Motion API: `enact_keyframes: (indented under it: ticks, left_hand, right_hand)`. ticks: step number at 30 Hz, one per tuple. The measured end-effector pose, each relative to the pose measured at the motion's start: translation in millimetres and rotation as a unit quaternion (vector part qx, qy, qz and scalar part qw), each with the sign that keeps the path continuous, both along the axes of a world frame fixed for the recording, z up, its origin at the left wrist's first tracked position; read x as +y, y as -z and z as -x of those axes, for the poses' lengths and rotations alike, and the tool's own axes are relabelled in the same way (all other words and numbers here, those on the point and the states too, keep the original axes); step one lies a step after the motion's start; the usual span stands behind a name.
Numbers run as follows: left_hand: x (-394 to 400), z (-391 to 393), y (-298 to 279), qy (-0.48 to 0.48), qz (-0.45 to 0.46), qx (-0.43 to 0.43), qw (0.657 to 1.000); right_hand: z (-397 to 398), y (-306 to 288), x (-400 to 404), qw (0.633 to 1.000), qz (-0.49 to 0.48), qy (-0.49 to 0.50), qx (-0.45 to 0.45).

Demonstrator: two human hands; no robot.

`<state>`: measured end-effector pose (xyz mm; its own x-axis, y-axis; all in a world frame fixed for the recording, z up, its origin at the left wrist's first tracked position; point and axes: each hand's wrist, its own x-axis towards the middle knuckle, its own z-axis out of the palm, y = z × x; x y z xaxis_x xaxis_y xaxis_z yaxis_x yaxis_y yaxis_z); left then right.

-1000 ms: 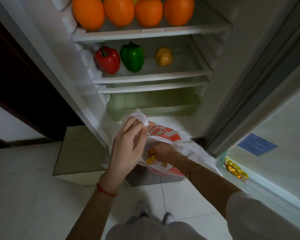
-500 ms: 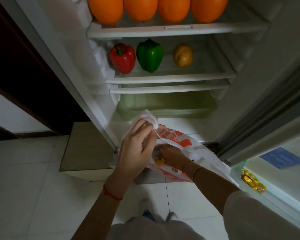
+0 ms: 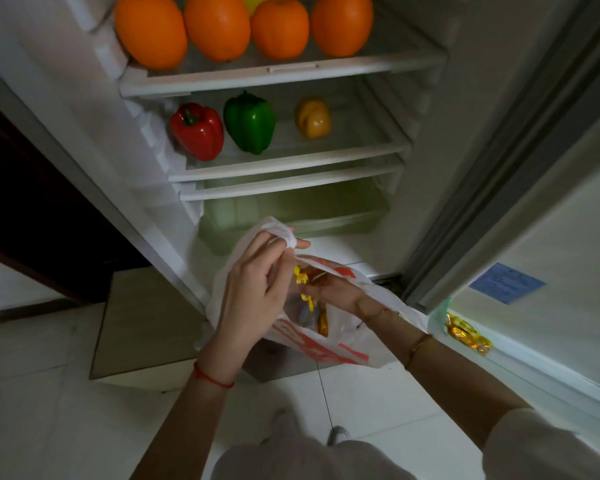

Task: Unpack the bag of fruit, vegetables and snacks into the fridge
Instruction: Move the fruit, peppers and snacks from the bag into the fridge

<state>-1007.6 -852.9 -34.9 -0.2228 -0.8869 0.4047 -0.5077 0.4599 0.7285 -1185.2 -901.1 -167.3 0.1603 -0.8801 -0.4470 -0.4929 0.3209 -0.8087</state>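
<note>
Oranges (image 3: pixel 219 27) and peppers (image 3: pixel 248 121) are shelved. Left hand (image 3: pixel 257 292) grip pinches the bag (image 3: pixel 326 351) handle; right hand (image 3: pixel 336 289) grip closes on wrapped snacks (image 3: pixel 303 280) inside, not yet stored.

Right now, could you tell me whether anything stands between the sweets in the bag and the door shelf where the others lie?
Nothing visible blocks the way. The right hand is inside the bag among the wrapped sweets; the door shelf lies open just right of it.
</note>
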Motion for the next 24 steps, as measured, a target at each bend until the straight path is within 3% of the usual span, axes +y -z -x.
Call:
enact_keyframes:
  ticks: [2,5,19,22,24]
  left_hand:
    - [1,4,-2,0.001,0.006,0.004,1.000]
    - [3,8,-2,0.017,0.002,0.011,1.000]
    - [7,45,-2,0.050,-0.001,0.013,0.999]
    - [8,52,-1,0.053,-0.001,0.018,0.998]
    - [9,57,0,0.050,0.000,0.014,0.999]
  right_hand:
    - [11,-15,7,0.999,0.045,0.028,0.006]
    - [28,-30,22,0.999,0.033,0.005,0.031]
    - [99,-120,100,0.986,0.086,0.117,-0.084]
    - [130,-125,123,0.974,0.113,0.187,-0.063]
    - [158,-121,137,0.966,0.127,0.227,-0.002]
